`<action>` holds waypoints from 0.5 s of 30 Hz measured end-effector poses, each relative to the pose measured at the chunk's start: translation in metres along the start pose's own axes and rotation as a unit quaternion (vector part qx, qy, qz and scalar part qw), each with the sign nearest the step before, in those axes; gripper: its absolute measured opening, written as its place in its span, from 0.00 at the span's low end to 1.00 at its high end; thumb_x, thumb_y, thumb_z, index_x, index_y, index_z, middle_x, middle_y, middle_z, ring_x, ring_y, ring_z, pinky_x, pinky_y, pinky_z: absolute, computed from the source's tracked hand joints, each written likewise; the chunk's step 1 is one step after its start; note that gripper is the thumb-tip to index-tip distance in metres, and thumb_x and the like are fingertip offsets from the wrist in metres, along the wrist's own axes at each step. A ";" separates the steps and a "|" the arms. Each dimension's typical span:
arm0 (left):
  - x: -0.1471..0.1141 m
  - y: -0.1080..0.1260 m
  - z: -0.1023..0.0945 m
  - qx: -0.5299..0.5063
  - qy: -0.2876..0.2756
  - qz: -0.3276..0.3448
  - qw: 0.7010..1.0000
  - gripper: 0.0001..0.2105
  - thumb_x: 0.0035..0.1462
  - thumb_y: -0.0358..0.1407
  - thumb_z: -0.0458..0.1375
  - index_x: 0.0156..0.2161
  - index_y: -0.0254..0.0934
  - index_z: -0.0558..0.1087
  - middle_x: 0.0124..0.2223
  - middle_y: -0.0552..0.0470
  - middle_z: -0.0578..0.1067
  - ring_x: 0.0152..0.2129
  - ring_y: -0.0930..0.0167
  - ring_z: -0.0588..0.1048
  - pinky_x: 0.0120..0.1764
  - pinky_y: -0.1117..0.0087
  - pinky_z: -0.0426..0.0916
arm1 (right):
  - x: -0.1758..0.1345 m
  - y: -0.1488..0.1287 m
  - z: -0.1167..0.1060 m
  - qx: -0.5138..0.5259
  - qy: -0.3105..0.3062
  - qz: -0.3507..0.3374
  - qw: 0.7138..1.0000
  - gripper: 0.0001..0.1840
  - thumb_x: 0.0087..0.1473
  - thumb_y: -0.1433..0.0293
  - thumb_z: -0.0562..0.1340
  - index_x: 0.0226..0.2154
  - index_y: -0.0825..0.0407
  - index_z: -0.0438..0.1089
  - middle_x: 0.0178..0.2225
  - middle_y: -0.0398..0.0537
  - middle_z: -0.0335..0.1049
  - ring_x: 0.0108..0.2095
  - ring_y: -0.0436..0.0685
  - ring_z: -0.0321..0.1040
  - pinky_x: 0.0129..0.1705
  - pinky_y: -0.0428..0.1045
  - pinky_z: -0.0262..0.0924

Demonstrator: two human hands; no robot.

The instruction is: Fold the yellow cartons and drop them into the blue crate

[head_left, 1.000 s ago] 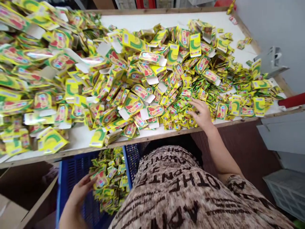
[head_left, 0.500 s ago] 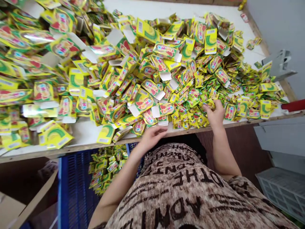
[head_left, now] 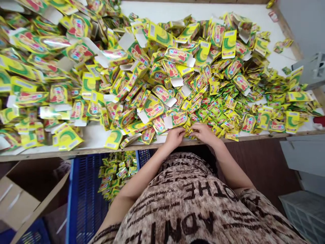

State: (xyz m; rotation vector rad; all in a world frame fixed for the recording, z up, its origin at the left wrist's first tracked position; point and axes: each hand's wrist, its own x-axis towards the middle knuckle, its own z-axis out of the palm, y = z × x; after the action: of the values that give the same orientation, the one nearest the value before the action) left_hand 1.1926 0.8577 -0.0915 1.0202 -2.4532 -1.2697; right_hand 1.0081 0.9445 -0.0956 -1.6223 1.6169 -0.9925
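Your brown patterned fabric top [head_left: 200,203] reads "OTHE" in black. At the white, wood-edged table [head_left: 93,138], your left hand [head_left: 175,138] and right hand [head_left: 205,133] curl around a small yellow sachet [head_left: 188,130]; whether either pinches it, I cannot tell. Beyond lie yellow-green cardboard boxes [head_left: 153,109], lettering too blurred to read.

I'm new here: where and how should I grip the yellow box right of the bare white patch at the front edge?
Probably pinch the yellow box by its near end, from the front left: it lies at the table edge, bare surface on its left, another carton crowding its right.
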 end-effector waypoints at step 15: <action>-0.030 0.022 -0.004 0.123 0.074 0.090 0.985 0.07 0.65 0.35 0.53 0.42 0.38 0.74 0.37 0.46 0.77 0.35 0.68 0.75 0.40 0.68 0.68 | 0.025 0.029 -0.058 -0.073 0.210 0.113 0.968 0.17 0.50 0.64 0.69 0.44 0.51 0.74 0.33 0.48 0.71 0.35 0.60 0.70 0.44 0.58 0.67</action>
State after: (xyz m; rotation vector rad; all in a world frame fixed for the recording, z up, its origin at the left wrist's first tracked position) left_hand 1.2063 0.8836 -0.0680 0.8860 -2.5606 -0.8198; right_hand 0.9421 0.9226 -0.0889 -1.3357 2.1484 -1.1719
